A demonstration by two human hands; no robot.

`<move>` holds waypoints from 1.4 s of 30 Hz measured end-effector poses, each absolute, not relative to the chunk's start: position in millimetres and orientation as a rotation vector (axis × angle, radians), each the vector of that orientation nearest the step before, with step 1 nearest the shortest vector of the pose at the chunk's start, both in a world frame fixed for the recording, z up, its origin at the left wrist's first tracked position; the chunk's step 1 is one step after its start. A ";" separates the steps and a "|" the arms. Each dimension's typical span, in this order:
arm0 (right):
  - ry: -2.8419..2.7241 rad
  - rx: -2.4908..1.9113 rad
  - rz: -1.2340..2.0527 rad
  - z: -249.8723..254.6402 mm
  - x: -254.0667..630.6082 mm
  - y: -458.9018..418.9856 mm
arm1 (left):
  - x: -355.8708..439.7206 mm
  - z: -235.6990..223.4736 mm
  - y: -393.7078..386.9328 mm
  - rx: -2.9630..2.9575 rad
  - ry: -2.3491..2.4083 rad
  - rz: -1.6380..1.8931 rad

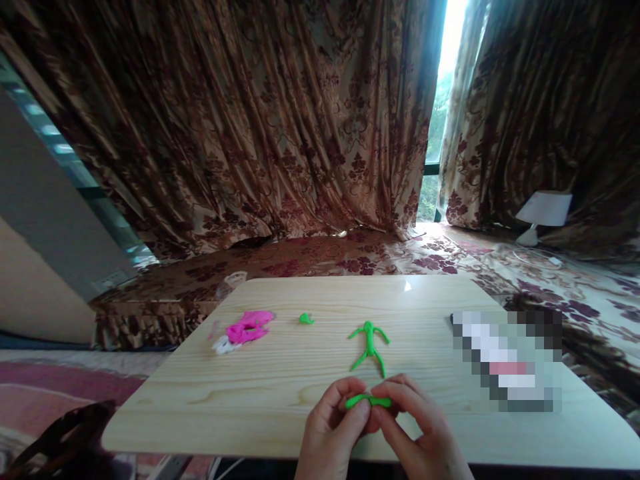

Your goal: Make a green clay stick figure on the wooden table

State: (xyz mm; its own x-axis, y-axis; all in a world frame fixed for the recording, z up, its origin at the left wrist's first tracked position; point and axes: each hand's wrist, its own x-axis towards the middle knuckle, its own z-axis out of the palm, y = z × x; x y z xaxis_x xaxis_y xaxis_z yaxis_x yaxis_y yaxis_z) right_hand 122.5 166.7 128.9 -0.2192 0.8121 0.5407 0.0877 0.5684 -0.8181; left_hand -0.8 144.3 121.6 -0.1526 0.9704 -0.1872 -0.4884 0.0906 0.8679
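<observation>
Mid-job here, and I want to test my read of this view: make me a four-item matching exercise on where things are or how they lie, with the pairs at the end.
1. Green strip
2. Lamp
3. Pink material
4. Green figure

A. Beyond the table, toward the right of the picture
B. On the table, with its limbs splayed outward
C. Held by the left hand and the right hand together
D. Toward the table's left side, next to something white

Pairs: 1-C, 2-A, 3-D, 4-B
</observation>
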 end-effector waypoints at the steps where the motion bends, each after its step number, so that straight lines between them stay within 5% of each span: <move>1: -1.681 -0.764 0.802 128.2 122.7 166.9 | -2.0 121.0 143.7 0.690 1.059 1.418; 42: -1.737 -0.858 0.816 105.4 148.0 176.5 | -21.5 126.1 141.9 1.020 1.301 1.347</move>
